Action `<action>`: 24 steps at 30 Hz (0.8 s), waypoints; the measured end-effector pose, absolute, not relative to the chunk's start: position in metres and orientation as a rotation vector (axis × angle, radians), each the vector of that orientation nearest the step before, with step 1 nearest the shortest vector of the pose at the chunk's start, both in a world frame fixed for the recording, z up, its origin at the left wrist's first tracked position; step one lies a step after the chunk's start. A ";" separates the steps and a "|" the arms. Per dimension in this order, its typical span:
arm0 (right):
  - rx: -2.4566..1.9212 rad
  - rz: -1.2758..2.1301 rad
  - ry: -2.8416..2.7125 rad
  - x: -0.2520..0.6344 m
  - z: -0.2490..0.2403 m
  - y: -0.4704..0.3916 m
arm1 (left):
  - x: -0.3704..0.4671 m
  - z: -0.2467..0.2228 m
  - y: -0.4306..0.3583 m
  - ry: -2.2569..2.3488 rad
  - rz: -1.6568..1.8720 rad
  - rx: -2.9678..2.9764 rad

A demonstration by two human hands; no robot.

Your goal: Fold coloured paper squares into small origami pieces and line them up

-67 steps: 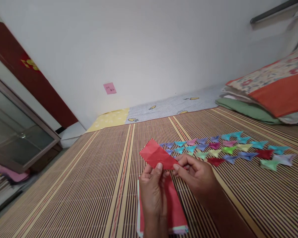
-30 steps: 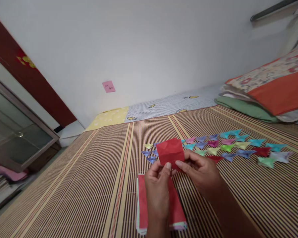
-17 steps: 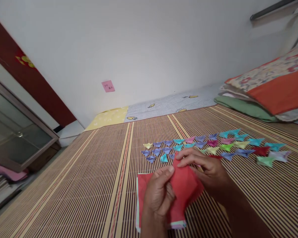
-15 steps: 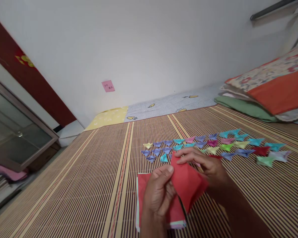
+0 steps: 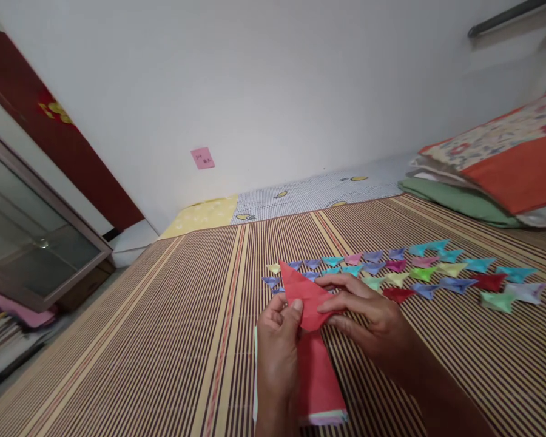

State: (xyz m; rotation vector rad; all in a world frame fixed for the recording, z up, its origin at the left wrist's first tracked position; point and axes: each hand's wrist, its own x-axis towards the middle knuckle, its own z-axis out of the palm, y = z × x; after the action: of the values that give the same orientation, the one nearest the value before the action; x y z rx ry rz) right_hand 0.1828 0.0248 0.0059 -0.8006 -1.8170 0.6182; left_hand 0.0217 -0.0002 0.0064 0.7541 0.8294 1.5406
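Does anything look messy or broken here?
Nothing looks spilled or broken. The paper stack is only a bit untidy: pale sheets poke past the red one on top. The folded red paper between the left hand and right hand shows no rips.

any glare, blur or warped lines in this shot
Head view throughout: wall brightest near its middle, dimmer toward the top; small bright spot on the glass door; lines on the striped mat fan out; folded red paper fairly sharp.
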 end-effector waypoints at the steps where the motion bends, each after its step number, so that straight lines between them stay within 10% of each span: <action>1: -0.801 0.627 -1.813 0.182 0.006 0.025 | 0.022 0.006 0.000 0.827 1.529 0.769; 24: -0.986 0.831 -1.434 0.164 0.006 0.020 | 0.028 0.003 0.004 0.992 1.477 0.801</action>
State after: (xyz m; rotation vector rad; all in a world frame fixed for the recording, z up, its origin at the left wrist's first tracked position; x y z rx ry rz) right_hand 0.1642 0.0196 0.0057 -0.9864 -1.4338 0.8312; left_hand 0.0279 0.0042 0.0026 0.8006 0.9924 1.4766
